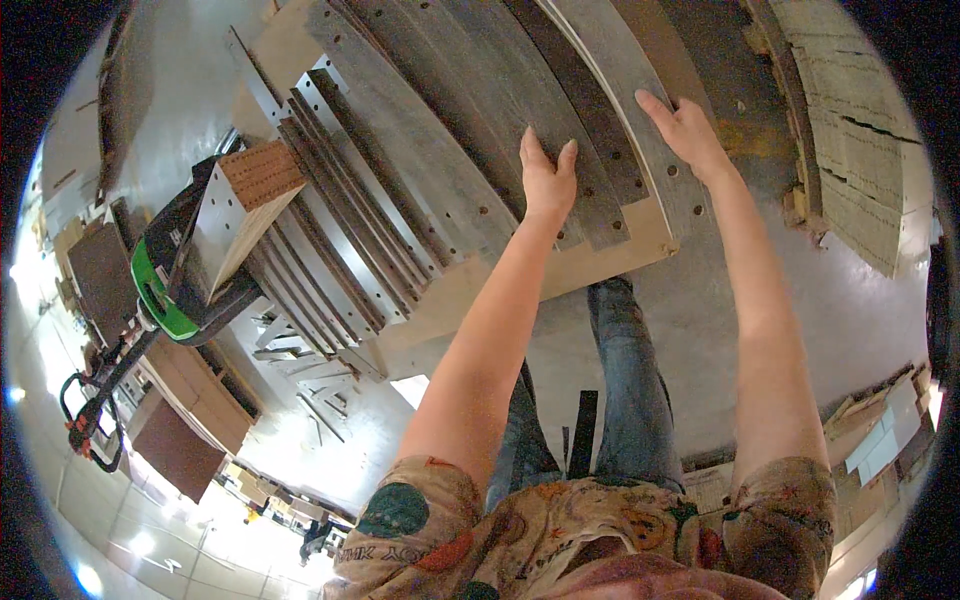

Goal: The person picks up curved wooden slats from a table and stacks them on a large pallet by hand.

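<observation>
My right hand [690, 140] is at the outer edge of a long pale grey board [645, 110] with holes near its end. Its thumb lies on the board's face, and the other fingers curl at the edge, partly hidden. My left hand [548, 185] is over a darker grey board [575, 130] in the same row, with thumb and fingers apart and nothing between them. More long drilled boards [400, 130] lie side by side to the left, on a tan sheet [610, 245].
Left of the boards, a pale block with a brown end [262, 175] stands beside a black and green machine [165, 290] with a handle. Stacked pale panels [850, 130] stand at the right. Scrap strips [320, 395] lie on the floor [790, 275] at left.
</observation>
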Motion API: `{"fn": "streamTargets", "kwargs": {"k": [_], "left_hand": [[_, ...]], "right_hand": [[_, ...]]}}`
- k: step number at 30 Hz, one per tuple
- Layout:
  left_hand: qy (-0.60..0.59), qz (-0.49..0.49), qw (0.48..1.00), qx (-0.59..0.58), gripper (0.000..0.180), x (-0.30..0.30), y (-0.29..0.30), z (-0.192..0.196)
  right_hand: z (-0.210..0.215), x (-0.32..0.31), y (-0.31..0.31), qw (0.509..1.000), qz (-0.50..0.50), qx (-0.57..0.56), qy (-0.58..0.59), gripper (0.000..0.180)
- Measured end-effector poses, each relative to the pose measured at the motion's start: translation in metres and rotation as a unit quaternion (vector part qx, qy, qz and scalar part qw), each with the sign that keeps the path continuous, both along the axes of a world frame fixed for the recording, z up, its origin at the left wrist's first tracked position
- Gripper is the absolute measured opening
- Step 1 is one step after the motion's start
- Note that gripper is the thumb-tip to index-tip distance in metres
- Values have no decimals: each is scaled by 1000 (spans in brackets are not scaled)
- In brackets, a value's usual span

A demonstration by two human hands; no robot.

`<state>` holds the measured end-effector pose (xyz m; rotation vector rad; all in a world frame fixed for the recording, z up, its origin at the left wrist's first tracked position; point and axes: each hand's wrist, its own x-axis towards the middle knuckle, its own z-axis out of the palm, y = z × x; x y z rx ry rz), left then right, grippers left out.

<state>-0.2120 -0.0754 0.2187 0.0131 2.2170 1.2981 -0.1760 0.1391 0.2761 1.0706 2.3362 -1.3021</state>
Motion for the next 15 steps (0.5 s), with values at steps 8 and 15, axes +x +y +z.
{"fn": "streamTargets", "kwargs": {"k": [8,15], "left_hand": [[-47,56,995,67,69,3,3,-3],[38,55,997,38,66,-6,-20,-13]], "right_hand": [[-68,-4,-37,961,143,211,-108,72],[-78,-31,-10,984,21,-173,-24,82]]}}
